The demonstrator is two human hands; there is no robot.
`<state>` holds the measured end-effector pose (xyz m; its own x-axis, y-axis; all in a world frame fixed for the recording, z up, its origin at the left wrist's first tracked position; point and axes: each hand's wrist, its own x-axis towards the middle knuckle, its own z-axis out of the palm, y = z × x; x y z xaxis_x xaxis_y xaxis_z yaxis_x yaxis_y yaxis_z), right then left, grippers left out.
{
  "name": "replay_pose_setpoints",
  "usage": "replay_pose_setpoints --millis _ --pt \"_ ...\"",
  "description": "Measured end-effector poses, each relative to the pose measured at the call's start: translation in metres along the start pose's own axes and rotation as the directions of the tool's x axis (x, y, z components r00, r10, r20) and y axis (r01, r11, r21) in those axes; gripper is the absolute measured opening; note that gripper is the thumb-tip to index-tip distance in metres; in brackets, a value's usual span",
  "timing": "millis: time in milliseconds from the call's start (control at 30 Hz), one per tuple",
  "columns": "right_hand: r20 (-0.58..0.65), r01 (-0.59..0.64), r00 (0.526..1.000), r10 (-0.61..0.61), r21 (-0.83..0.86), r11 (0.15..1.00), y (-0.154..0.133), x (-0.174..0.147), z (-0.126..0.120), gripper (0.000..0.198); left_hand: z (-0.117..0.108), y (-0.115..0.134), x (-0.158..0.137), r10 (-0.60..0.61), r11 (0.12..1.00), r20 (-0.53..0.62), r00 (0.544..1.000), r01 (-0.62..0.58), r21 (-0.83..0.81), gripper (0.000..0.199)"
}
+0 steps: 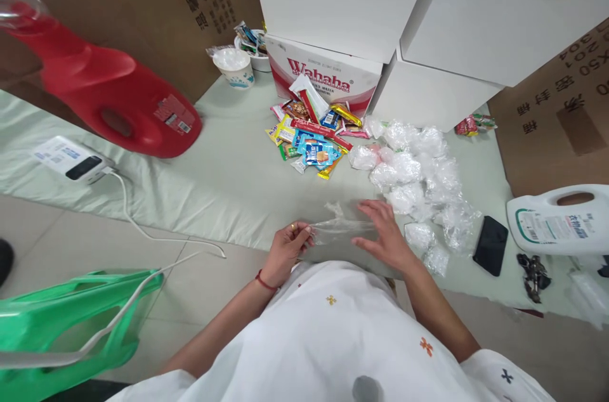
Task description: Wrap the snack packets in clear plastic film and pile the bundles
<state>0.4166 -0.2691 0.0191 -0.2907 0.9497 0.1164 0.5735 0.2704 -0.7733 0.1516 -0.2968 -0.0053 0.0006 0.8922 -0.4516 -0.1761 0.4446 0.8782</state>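
Observation:
My left hand (289,243) pinches one end of a clear plastic bag (335,232), which stretches sideways just above the table's front edge. At its other end my right hand (383,234) has thumb and fingers spread apart around the film. A small crumpled whitish scrap (335,209) lies just behind the bag. Beyond my hands sits a pile of colourful snack packets (311,139), with blue, yellow and red wrappers. To the right of it are several crumpled clear plastic bundles (419,164), the closest ones beside my right wrist.
A red jug (118,91) and a white device (71,158) with a cable are at left. Behind the packets stand a Wahaha carton (328,69) and a paper cup (234,69). A phone (491,246), keys (533,276) and a white detergent bottle (561,219) lie right. A green stool (76,319) stands below.

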Motion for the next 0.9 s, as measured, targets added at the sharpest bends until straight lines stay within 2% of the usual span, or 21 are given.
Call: replay_pose_setpoints --millis 33,100,167,233,267,333,400,467,533,600,667,733,900 --pt "0.018 0.036 0.999 -0.036 -0.015 0.999 -0.003 0.008 0.004 0.045 0.002 0.001 0.0 0.006 1.0 0.011 1.0 -0.006 0.006 0.041" --pt "0.007 0.015 1.0 -0.016 0.026 1.0 -0.003 0.022 0.014 0.022 0.001 0.0 0.0 0.011 0.999 0.043 0.999 -0.012 0.038 0.038" --pt "-0.026 -0.102 0.994 0.107 0.155 0.983 0.003 0.031 0.022 0.027 -0.007 -0.002 -0.003 -0.008 0.996 0.078 0.997 0.001 0.089 0.034" --pt "-0.016 -0.245 0.964 0.264 0.324 0.914 0.009 0.036 0.027 0.031 -0.019 -0.005 -0.007 -0.03 0.987 0.101 0.994 0.013 0.161 0.031" --pt "0.003 -0.303 0.945 0.327 0.386 0.871 0.011 0.037 0.028 0.033 -0.024 -0.006 -0.009 -0.013 0.98 0.094 0.995 -0.006 0.201 0.03" --pt "0.043 -0.373 0.918 0.393 0.425 0.825 0.011 0.036 0.028 0.035 -0.032 -0.006 -0.014 0.107 0.946 0.054 0.993 -0.119 0.301 0.03" --pt "0.057 -0.393 0.913 0.405 0.395 0.83 0.004 0.035 0.028 0.036 -0.029 -0.003 -0.017 0.289 0.858 0.032 0.957 -0.273 0.434 0.035" --pt "0.056 -0.396 0.913 0.404 0.361 0.844 -0.006 0.034 0.029 0.036 -0.016 -0.001 -0.015 0.431 0.711 0.088 0.898 -0.398 0.579 0.042" --pt "0.053 -0.401 0.911 0.409 0.346 0.848 -0.015 0.034 0.031 0.037 0.004 0.0 -0.007 0.504 0.559 0.155 0.849 -0.458 0.691 0.053" --pt "0.07 -0.402 0.912 0.403 0.345 0.848 -0.021 0.035 0.032 0.037 0.023 0.0 0.007 0.527 0.483 0.144 0.837 -0.435 0.76 0.057" --pt "0.079 -0.398 0.914 0.398 0.364 0.842 -0.02 0.035 0.033 0.037 0.034 0.001 0.023 0.474 0.539 0.082 0.877 -0.362 0.761 0.034" --pt "0.041 -0.398 0.907 0.419 0.408 0.822 -0.012 0.035 0.032 0.037 0.034 0.003 0.038 0.423 0.629 0.012 0.906 -0.303 0.716 0.029" --pt "-0.101 -0.44 0.823 0.559 0.509 0.74 0.021 0.032 0.03 0.033 0.002 0.008 0.055 0.431 0.77 -0.194 0.881 -0.246 0.589 0.034"
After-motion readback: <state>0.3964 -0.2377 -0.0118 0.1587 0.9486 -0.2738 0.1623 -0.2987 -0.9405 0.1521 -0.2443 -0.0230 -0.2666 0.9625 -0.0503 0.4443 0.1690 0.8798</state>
